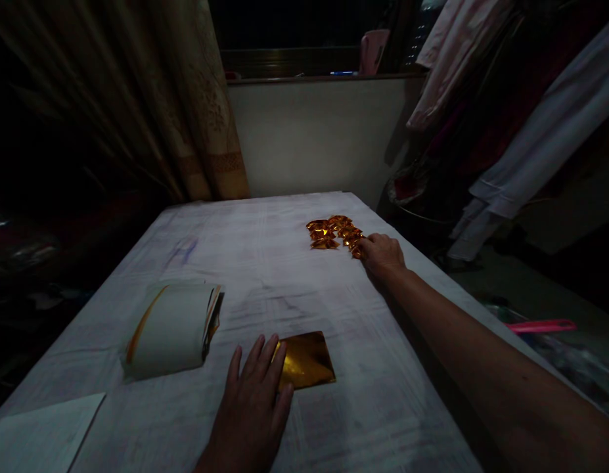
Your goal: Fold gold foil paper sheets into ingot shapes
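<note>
My left hand (257, 387) lies flat, fingers stretched out. Its fingertips and thumb rest along the left edge of a shiny gold foil sheet (309, 360) on the table. Farther off, my right hand (383, 253) reaches out with its fingers pinched at the near right end of a cluster of crumpled-looking gold foil pieces (324, 232). A folded gold foil piece (356, 251) shows at its fingertips, partly hidden by them. Several such pieces sit close together in short rows.
A bulging stack of pale sheets (171, 332) with gold edges stands on the cloth-covered table (265, 263), left of my left hand. White paper (43, 433) lies at the near left. Clothes (545, 138) hang on the right, and a pink handle (541, 326) shows beside the table.
</note>
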A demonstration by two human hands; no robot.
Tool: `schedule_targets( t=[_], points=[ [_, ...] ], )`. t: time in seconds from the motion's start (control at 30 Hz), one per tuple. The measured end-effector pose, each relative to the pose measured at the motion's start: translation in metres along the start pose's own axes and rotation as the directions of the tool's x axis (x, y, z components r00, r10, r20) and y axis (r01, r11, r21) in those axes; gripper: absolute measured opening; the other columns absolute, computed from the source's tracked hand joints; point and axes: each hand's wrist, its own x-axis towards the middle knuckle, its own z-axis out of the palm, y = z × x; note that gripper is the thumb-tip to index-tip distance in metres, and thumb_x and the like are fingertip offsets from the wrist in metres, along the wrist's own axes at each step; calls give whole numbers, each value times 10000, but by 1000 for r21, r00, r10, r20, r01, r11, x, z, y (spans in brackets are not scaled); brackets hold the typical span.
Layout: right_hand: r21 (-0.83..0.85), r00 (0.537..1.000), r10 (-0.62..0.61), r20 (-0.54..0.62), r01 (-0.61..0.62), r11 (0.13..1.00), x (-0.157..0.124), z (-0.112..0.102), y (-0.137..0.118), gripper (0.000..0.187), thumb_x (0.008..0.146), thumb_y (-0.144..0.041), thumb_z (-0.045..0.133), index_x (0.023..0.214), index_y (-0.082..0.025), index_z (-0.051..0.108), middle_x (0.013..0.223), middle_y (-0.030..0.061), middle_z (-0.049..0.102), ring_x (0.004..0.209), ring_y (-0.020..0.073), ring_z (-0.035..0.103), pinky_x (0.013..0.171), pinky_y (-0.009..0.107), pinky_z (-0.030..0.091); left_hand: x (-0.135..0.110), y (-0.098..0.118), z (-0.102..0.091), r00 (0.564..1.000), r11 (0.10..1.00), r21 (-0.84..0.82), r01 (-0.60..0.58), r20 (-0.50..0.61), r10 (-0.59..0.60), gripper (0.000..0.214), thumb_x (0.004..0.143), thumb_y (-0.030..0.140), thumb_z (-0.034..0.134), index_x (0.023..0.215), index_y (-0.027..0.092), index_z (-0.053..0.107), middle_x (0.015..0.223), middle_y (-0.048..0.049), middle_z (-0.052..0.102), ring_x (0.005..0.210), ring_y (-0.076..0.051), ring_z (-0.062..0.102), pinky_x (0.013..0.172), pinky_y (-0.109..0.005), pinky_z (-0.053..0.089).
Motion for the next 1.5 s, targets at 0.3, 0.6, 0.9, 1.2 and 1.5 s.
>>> schedule_targets(
  t=[0.3,0.6,0.9,1.2,1.5],
  points=[
    [35,993,35,-109,-31,999,-19,12,1,285,948,-226,526,1199,-160,642,1175,162,658,1015,296,553,790,377,381,1,3,-3,1000,1000,14,14,-6,-13,514,1016,326,432,1519,217,422,1568,-62,466,1476,-245,366,1238,-519,194],
    [389,950,-66,-304,187,902,-93,2,-39,290,906,-199,522,1161,-189,659,1235,147,655,1147,301,568,959,446,445,2,4,-2,996,997,-47,53,67,-50,499,1013,342,433,1498,230,463,1566,-77,463,1464,-282,391,1220,-561,223],
    [516,730,-559,-392,678,523,-195,-52,-103,299,956,-295,559,1238,-225,630,1241,103,708,1184,274,616,969,432,486,6,7,-4,991,992,-79,98,101,-90,483,1003,313,429,1464,186,498,1576,-124,439,1456,-314,396,1173,-594,287],
    [535,792,-520,-318,603,592,-202,-47,-107,237,903,-322,642,1112,-212,663,1203,133,718,1088,281,669,911,438,529,14,6,-32,999,962,-270,-46,-25,41,160,953,230,551,1038,229,686,1150,-85,710,1091,-261,625,1017,-480,430],
    [537,789,-519,-329,609,584,-203,-46,-109,211,873,-288,653,1076,-230,650,1184,125,715,1081,279,662,917,428,514,20,9,-38,991,978,-161,-136,-8,136,182,949,183,536,820,194,663,789,-51,685,727,-207,642,713,-351,467]
  ],
)
